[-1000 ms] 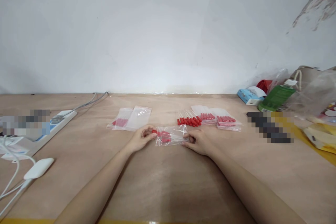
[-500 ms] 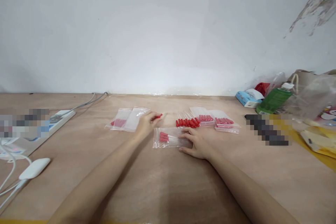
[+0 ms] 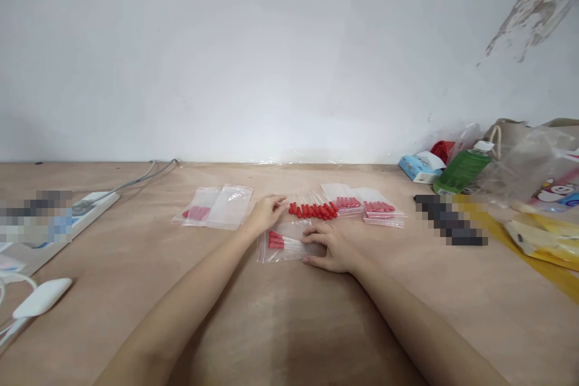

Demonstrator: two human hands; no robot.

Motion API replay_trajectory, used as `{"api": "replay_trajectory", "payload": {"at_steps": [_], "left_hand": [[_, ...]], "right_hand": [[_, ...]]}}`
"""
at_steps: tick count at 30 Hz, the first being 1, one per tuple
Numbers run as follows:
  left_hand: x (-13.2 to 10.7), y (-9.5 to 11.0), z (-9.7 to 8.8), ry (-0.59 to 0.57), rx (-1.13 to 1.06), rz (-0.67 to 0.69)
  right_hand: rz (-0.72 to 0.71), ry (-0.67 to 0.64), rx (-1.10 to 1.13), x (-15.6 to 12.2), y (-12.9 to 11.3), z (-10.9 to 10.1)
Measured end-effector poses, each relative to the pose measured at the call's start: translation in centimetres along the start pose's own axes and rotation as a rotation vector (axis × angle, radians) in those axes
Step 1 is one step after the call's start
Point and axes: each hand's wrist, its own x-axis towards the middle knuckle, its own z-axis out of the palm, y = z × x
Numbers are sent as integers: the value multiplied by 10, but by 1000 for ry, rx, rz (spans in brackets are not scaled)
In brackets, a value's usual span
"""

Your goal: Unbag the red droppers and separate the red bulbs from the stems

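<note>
One wide pale-brown wooden tabletop (image 3: 289, 325) carries everything. The right hand (image 3: 330, 247) lies flat on it, fingers spread and unclenched, pinning the right end of a small clear plastic zip bag (image 3: 283, 246) that holds a few red-tipped sticks and sits mid-table. Just behind that bag, the left hand (image 3: 266, 212) reaches the left end of a loose row of thin clear sticks with red tips (image 3: 314, 210); whether its fingertips pinch one cannot be told. Flat clear bags (image 3: 217, 206) lie behind-left of the bag, filled ones (image 3: 377, 208) behind-right. The step looks like loading sticks into the pinned bag; the next move would call for a fine pinch on a single stick.
</note>
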Motion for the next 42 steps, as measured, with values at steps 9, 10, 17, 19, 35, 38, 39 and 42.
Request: {"api": "replay_trajectory", "payload": {"at_steps": [9, 10, 17, 19, 35, 38, 39, 42], "left_hand": [[-79, -5, -38, 31, -65, -161], [-84, -4, -38, -8, -78, -155], [-89, -4, -33, -34, -71, -167], [-88, -3, -33, -60, -119, -143], [-87, 20, -40, -317, -54, 93], [-89, 20, -41, -308, -56, 82], [-89, 20, -42, -304, -50, 84], [-91, 18, -44, -315, -49, 99]], "right_hand": [[0, -2, -3, 1, -5, -1], [2, 3, -2, 1, -4, 0], [11, 24, -6, 1, -1, 5], [16, 32, -10, 2, -1, 6], [88, -10, 71, 3, 3, 5], [84, 4, 63, 3, 1, 5], [85, 7, 62, 3, 1, 5], [88, 8, 64, 3, 2, 6]]}}
